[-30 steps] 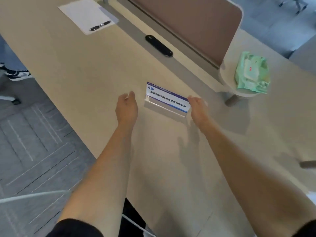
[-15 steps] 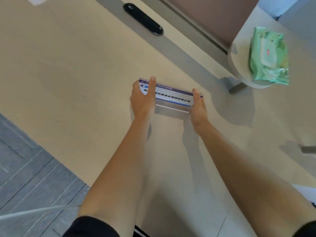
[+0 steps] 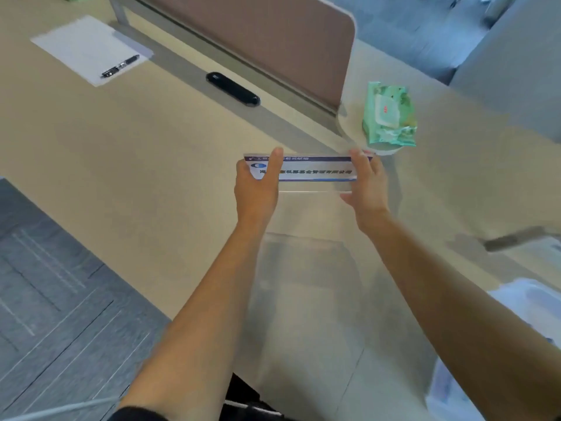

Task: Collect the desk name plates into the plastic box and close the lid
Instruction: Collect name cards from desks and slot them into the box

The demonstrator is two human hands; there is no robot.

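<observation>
A clear acrylic desk name plate (image 3: 315, 173) with a white card, a purple band and blue print is held above the beige desk (image 3: 127, 165). My left hand (image 3: 258, 189) grips its left end, thumb across the front. My right hand (image 3: 365, 185) grips its right end. The plate's shadow falls on the desk below my forearms. A translucent white plastic box (image 3: 534, 302) shows partly at the right edge, cut off by the frame; its lid cannot be made out.
A green pack of wet wipes (image 3: 390, 115) lies on a round white side table behind the plate. A brown divider panel (image 3: 258, 34) runs along the desk's back, with a black oval cable port (image 3: 232, 89). A paper sheet (image 3: 88, 48) with a pen (image 3: 120, 65) lies far left.
Both hands closed on the ends of the name plate and lifted it off the desk. The view tilted back up.
</observation>
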